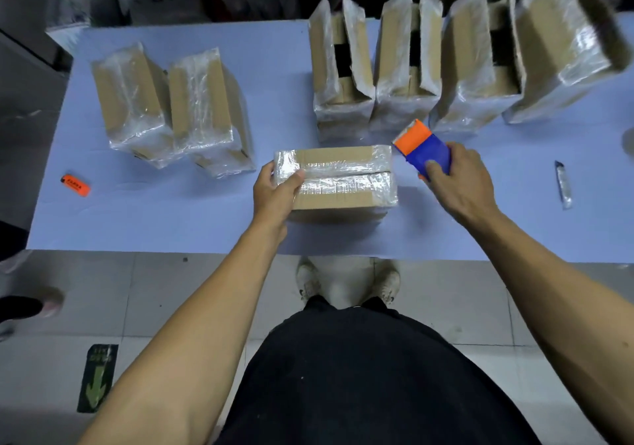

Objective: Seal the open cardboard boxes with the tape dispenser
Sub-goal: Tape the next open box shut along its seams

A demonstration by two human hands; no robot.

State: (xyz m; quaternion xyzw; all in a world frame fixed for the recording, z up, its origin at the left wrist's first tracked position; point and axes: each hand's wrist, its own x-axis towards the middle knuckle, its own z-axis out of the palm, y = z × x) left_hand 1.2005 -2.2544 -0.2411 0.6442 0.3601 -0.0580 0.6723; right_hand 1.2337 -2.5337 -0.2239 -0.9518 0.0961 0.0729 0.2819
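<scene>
From the head view, we have the box (338, 178) lying closed on the counter (192, 218) right in front of us, a strip of clear tape running along its centre seam from the left end to the right. To finish this step well, we judge that the tape should be pressed flat along the seam and down over both ends, and that the strip should be cut cleanly at the right edge with a sharp tilt of the tape dispenser (423, 151), so no loose tail lifts the flaps. Our left hand (274, 192) grips the left end of the box, thumb laid over the taped top and fingers curled round the far side, steadying it against the pull. Our right hand (458, 178) is wrapped round the blue and orange tape dispenser, which hangs just beside the box's right end, tilted with its orange part toward the open boxes; whether tape joins it to the box we cannot tell. Both forearms reach forward over the counter's near edge, the left nearly straight, the right angled inward. Four open boxes (411, 60) stand in a row at the far right with flaps up, and two sealed boxes (171, 105) lie at the far left.
</scene>
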